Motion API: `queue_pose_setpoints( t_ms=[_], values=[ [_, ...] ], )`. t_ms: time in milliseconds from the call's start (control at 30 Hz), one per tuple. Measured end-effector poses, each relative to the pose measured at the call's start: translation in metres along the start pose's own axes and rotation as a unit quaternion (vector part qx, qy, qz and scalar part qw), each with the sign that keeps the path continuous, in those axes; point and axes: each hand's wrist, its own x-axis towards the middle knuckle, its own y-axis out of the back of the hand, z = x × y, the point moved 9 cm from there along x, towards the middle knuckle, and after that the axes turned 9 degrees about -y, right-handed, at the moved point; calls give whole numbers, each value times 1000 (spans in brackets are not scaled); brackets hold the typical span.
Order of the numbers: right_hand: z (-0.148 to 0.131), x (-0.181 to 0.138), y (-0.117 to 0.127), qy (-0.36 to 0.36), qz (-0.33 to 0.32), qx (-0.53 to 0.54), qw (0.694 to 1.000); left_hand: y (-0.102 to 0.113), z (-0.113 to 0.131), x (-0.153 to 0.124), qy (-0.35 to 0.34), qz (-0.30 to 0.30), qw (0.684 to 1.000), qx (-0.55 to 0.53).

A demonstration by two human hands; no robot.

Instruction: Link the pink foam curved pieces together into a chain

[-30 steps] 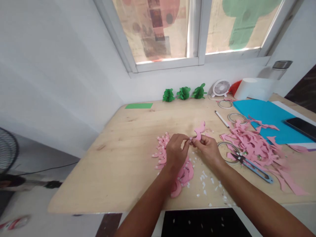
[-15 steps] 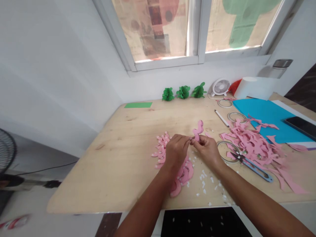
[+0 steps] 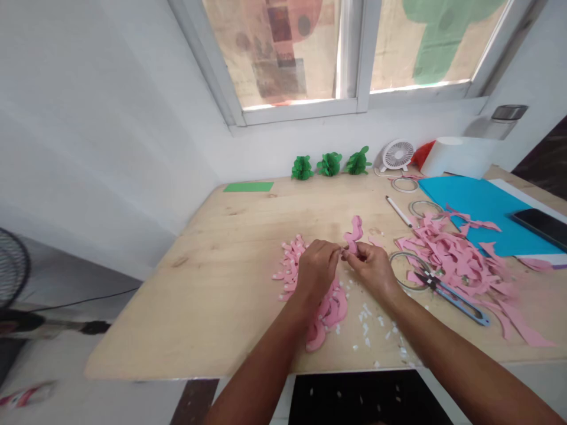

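The right hand (image 3: 372,268) grips a wavy pink piece (image 3: 354,232), best held steady so the left hand (image 3: 316,265), fingertips pinched together at its near end, avoids creasing it.

1. White wall (image 3: 88,118) fills the left side, softly shaded in broad vertical bands, and meets the back wall (image 3: 257,150) at a corner behind the table.
2. A pale-framed window (image 3: 363,53) is set in the back wall; tan sheeting (image 3: 390,65) covers its panes, with a reddish shape on the left and a green one on the right.
3. Bright daylight shows in thin strips along the panes' lower edges.
4. The table (image 3: 212,283) has a light wood top with darker knots and a rounded near-left corner.
5. Pale grey floor (image 3: 84,366) shows at lower left, beneath a dark-caged fan (image 3: 13,274).
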Motion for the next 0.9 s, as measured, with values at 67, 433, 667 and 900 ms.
queue_pose_setpoints(
  t_ms=[67,433,667,900],
  values=[
    [0,0,0,3,0,-9,1000,1,-1,0,8,1,1000,4],
    [-5,-1,2,7,7,-36,999,-1,-18,-4,122,14,987,-100],
    [-12,-6,4,15,26,-70,997,-13,-35,-14,226,41,943,-241],
    [-20,-9,7,35,43,-83,995,-18,-39,-18,247,49,929,-273]
  ],
)
